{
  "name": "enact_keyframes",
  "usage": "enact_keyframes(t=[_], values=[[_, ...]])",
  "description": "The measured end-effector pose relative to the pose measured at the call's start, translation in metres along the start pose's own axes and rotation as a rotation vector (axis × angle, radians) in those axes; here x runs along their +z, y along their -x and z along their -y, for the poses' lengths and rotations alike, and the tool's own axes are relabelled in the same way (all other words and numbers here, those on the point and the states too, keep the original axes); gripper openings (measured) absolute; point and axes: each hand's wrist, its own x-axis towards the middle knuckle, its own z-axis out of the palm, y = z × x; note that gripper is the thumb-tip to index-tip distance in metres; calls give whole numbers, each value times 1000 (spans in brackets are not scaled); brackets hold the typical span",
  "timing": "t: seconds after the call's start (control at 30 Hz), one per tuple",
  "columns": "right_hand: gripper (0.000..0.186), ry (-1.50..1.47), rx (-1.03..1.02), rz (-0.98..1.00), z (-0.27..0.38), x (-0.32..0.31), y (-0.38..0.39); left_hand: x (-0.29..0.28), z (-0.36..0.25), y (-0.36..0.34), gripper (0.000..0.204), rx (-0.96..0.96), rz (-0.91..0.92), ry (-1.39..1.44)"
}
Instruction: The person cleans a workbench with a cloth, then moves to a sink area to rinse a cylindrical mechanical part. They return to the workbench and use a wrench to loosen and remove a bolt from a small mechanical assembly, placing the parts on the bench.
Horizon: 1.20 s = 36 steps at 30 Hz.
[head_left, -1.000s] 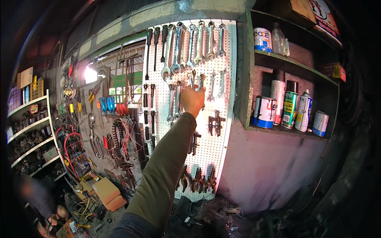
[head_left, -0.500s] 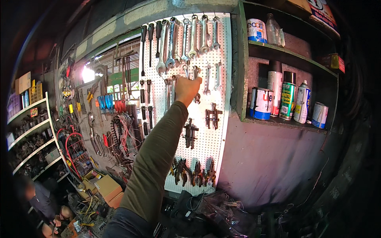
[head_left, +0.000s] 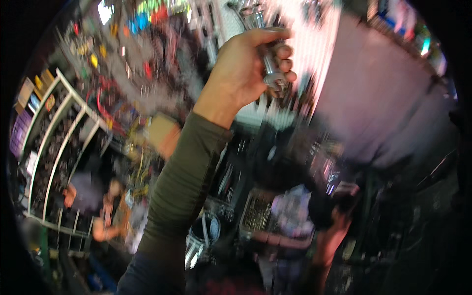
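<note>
My left hand, with an olive sleeve, is raised in front of the pegboard. Its fingers are wrapped round a metal wrench, whose open jaw sticks out below the palm. More wrenches hang just behind the hand, and blurred pliers hang lower on the board. At the lower right, a bare forearm that seems to be mine ends in my right hand. It is smeared and dim, beside a dark shape I cannot make out, and its fingers cannot be read.
Below lie a tray of small parts with a crumpled pale bundle, and a dark bucket. A co-worker is at the lower left, near a white-framed shelf rack. A cardboard box stands beside my left forearm.
My left hand has come away from the hanging wrenches with one in its grip. The view has swung downward, bringing in the tray, the bucket and the lower right forearm.
</note>
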Motion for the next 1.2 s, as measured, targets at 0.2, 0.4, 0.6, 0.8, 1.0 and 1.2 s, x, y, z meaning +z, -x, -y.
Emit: enact_keyframes(t=[0.2, 0.4, 0.6, 0.8, 1.0, 1.2], values=[[37, 174, -340, -102, 116, -18, -19, -90, 93, 229, 24, -403, -259, -24], [35, -898, 187, -17, 248, -15, 97, -126, 52, 468, 37, -486, -572, 59], [42, -1084, 189, 329, 378, -1, 285, -198, 17, 667, 40, -344, -646, 82], [34, -936, 449, 738, 454, -20, 422, -243, 8, 821, 41, -663, -811, 236], [32, -614, 287, 1087, 461, -33, 557, -228, 48, 968, 47, -662, -462, 468], [35, -217, 202, 986, 436, -48, 656, -190, 29, 1000, 40, -1093, -556, 396]])
